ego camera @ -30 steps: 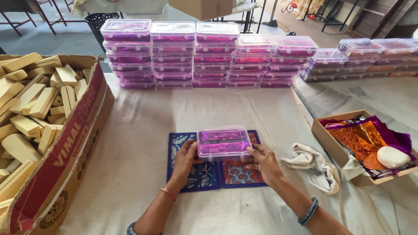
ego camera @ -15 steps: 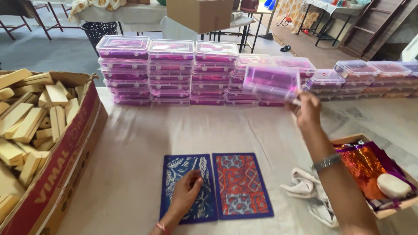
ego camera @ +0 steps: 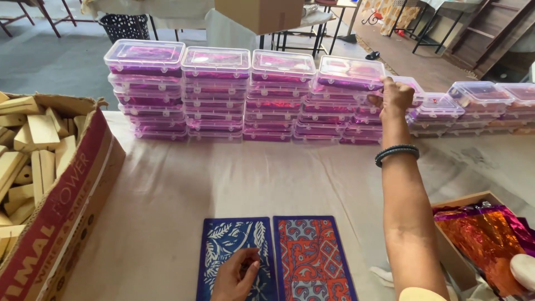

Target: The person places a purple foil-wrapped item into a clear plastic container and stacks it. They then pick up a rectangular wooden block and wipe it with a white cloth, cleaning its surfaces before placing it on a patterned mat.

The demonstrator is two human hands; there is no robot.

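I see a cardboard box [ego camera: 83,184] of wooden blocks [ego camera: 33,150] far left | my left hand [ego camera: 237,276], fingers curled and empty, rests on the blue mat [ego camera: 223,245] | red mat [ego camera: 312,256] just beside | my right hand [ego camera: 394,97] grips the clear box [ego camera: 350,72] atop the fourth stack, well away from my left.

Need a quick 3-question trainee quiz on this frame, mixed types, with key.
1. True or false: the right hand touches the clear box on top of a stack.
2. The left hand rests on: A) the blue mat B) the red mat C) the cardboard box of wooden blocks.
3. Fill in: the orange and purple foil lies in an open ____ at the right.

Key: 1 true; 2 A; 3 box.
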